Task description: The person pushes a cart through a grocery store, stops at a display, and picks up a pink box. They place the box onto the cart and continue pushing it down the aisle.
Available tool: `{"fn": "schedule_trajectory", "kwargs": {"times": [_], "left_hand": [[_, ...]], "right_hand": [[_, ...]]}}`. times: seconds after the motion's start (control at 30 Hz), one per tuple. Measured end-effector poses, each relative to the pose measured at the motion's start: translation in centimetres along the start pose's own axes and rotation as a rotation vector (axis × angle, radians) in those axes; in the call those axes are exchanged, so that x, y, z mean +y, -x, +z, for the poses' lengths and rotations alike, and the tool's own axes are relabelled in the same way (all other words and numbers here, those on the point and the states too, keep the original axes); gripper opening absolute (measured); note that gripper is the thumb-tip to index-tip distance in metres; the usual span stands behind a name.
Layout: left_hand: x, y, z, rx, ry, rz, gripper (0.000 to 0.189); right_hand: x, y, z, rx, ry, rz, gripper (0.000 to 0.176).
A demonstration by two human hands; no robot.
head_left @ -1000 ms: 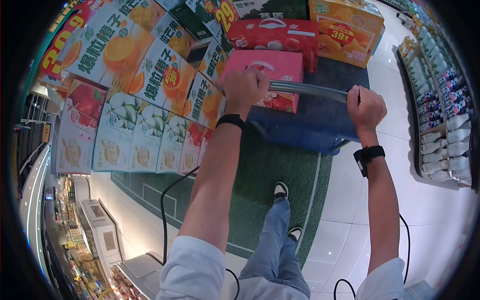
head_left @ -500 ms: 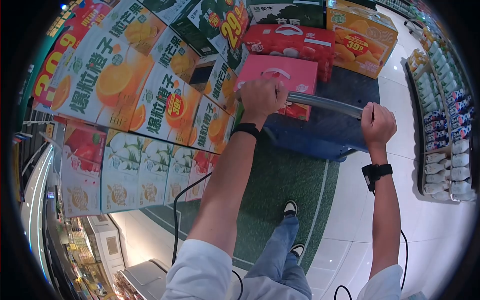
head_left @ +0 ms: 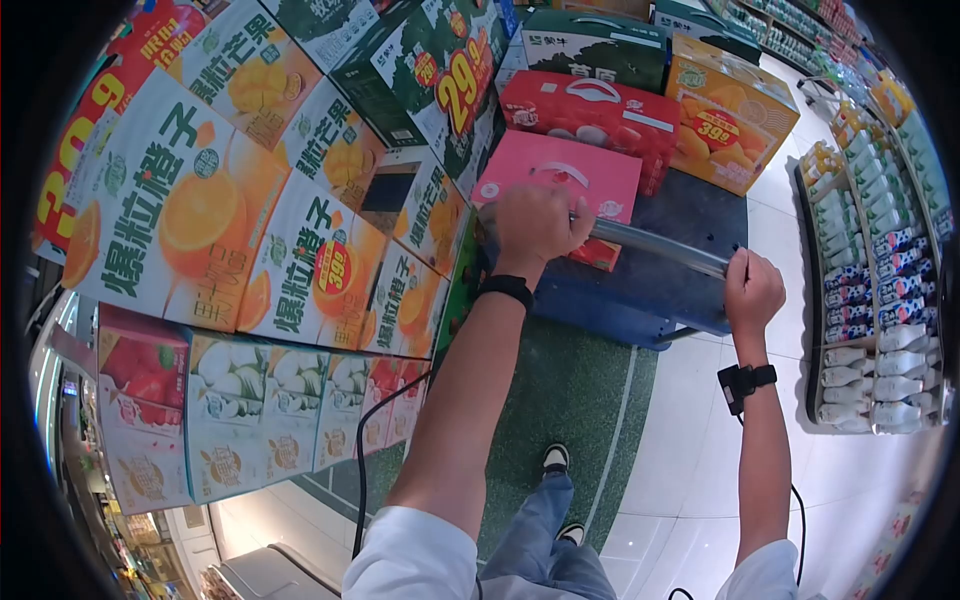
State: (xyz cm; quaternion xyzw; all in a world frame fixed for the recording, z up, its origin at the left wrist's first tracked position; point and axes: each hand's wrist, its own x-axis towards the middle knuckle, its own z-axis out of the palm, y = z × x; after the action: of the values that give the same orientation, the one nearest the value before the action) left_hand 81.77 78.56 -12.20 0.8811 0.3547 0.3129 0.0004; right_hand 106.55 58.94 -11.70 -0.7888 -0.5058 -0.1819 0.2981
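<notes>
Both my hands are closed round the metal handle bar [head_left: 660, 243] of a blue platform cart [head_left: 600, 310]. My left hand [head_left: 540, 225] grips its left end, and my right hand [head_left: 753, 290] wraps the right end. Just beyond my left hand lies a pink carton [head_left: 600, 170] with a carry handle on the cart. Behind it are a red carton [head_left: 640, 125], a yellow-orange carton [head_left: 735, 110] with a price sticker, and a dark green carton [head_left: 590, 45]. Each wrist wears a black band, with a cable running along the arm.
A tall stack of orange and mango drink cartons [head_left: 200, 205] stands close on the left, above paler cartons [head_left: 240, 410]. Shelves of bottles [head_left: 880, 290] line the right side, across white floor tiles [head_left: 660, 440]. Green carpet [head_left: 540, 390] lies under my feet.
The view has shifted, so the cart and cartons sit lower in it. The left stack looks nearer and larger. Both hands keep their hold on the bar, and my feet have shifted.
</notes>
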Motion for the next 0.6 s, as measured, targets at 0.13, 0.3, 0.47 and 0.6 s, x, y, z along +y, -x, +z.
{"fn": "schedule_trajectory", "kwargs": {"times": [0.13, 0.3, 0.47, 0.6], "left_hand": [[-0.2, -0.7, 0.6, 0.010, 0.032, 0.003, 0.021], [-0.4, -1.7, 1.4, 0.076, 0.075, 0.036, 0.023], [-0.6, -2.2, 2.0, 0.036, 0.087, -0.013, 0.015], [-1.0, -2.8, 2.6, 0.046, 0.084, -0.012, 0.015]], "right_hand": [[0.6, -0.6, 0.6, 0.011, 0.011, -0.042, 0.030], [1.0, -1.4, 1.6, 0.043, -0.020, -0.088, 0.028], [1.5, -2.0, 2.2, 0.053, -0.014, -0.100, 0.028], [1.7, -2.6, 2.8, 0.060, 0.006, -0.101, 0.029]]}}
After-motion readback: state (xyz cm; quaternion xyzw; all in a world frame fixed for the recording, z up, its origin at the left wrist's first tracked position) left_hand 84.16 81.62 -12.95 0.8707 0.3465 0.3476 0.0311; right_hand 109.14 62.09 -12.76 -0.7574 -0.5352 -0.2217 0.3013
